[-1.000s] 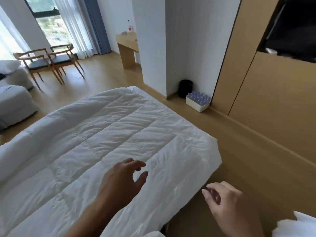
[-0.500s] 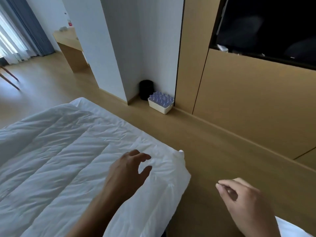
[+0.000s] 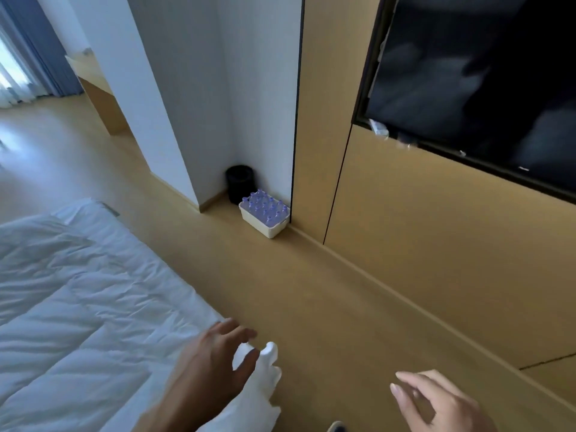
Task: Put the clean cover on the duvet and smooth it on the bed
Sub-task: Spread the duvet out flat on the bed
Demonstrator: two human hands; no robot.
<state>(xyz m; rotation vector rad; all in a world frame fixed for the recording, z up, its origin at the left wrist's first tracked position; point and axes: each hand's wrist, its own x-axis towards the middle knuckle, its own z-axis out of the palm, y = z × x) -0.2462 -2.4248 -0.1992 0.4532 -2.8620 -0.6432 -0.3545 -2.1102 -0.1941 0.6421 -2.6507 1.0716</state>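
Observation:
A white quilted duvet [image 3: 78, 322] lies spread over the bed and fills the lower left of the head view. Its near right corner [image 3: 268, 363] hangs over the bed's edge above the wooden floor. My left hand [image 3: 215, 366] hovers just over that corner with fingers spread and loosely curved, holding nothing. My right hand [image 3: 436, 403] is at the lower right, above the floor and apart from the duvet, fingers relaxed and empty. No separate cover is in view.
A white tub of bottles [image 3: 264, 218] and a black bin [image 3: 240, 183] stand in the wall's corner. A wood-panelled wall with a dark screen [image 3: 473, 88] runs along the right. A strip of wooden floor [image 3: 311, 307] separates bed and wall. A desk [image 3: 93, 95] stands far left.
The view has swung right, so less duvet and more wall show. My left hand has shifted towards the duvet's near right corner. My right hand stays low at the right, empty.

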